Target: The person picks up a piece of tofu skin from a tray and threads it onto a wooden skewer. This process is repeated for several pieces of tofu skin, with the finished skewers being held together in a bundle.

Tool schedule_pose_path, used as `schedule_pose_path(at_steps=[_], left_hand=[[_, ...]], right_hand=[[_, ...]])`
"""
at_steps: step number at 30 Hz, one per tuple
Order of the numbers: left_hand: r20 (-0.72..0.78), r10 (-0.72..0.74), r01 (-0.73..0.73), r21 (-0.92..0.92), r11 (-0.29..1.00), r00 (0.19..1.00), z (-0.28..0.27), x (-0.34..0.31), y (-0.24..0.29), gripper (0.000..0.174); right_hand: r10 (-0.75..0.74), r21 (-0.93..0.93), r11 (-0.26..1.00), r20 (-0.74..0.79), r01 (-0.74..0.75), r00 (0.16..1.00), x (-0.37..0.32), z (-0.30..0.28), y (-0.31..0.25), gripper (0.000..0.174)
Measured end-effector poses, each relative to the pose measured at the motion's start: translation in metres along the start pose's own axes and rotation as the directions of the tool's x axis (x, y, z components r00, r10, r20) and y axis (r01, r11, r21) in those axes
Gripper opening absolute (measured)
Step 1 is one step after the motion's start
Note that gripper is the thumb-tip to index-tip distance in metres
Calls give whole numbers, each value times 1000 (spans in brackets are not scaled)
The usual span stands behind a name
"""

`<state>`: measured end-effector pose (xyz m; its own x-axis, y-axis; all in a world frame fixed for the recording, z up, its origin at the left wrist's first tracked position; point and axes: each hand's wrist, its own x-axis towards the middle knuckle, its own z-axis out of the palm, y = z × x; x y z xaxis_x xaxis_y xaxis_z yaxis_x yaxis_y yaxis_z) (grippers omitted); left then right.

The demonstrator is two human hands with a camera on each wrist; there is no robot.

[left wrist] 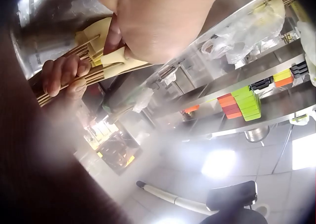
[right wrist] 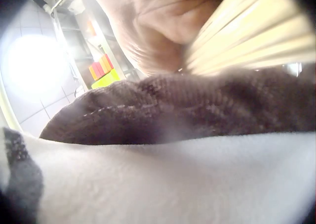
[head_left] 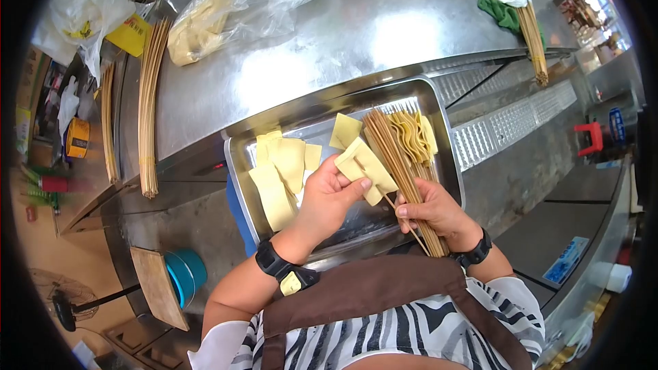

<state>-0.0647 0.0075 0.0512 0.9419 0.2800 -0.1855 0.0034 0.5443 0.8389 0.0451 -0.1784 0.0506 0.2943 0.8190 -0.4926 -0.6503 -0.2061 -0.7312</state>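
My left hand (head_left: pixel 323 200) pinches a folded, pale yellow tofu sheet (head_left: pixel 367 166) between thumb and fingers. A single bamboo skewer (head_left: pixel 388 200) runs into the sheet's lower edge, and my right hand (head_left: pixel 439 214) grips it together with a thick bundle of skewers (head_left: pixel 396 154). In the left wrist view, curled right fingers (left wrist: pixel 60 75) wrap the sticks (left wrist: pixel 94 76). Both hands are over a metal tray (head_left: pixel 238 171). Flat tofu sheets (head_left: pixel 286 159) lie at its left, another sheet (head_left: pixel 345 130) in the middle, and wavy, folded sheets (head_left: pixel 415 136) at the right beside the bundle.
Behind the tray stretches a steel counter (head_left: pixel 329 48) with a plastic bag of more sheets (head_left: pixel 205 24). Long skewer bundles (head_left: pixel 152 103) lie at its left edge, and a bagged bundle (head_left: pixel 532 41) at the far right. A teal bucket (head_left: pixel 186 275) stands below left.
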Motion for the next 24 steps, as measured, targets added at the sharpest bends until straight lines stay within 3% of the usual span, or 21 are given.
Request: schedule_pose_path(at_steps=[8,11,14,19,21,24], left_hand=[[-18,-83,81,-87,993,996,-10,15,-9,30],[1,-163,162,-92,982,987,-17,28,-18,28],[20,-218,219,-48,975,976,-18,36,-20,28],[-42,-302,305,113,946,952,-7,51,-13,26],[-54,-309,313,105,944,950,-10,54,-20,26],[-74,-310,317,121,941,948,-7,55,-25,27]], right_hand=[[-36,2,999,42,36,998,-1,0,1,15],[-55,-81,995,-56,50,997,-5,2,2,21],[-76,-207,977,-90,56,993,-8,5,0,20],[-106,-188,979,-127,81,986,-10,1,-1,17],[-185,-244,960,-172,140,968,-13,-1,-2,17],[-155,-102,984,-111,143,982,-13,-6,-3,16]])
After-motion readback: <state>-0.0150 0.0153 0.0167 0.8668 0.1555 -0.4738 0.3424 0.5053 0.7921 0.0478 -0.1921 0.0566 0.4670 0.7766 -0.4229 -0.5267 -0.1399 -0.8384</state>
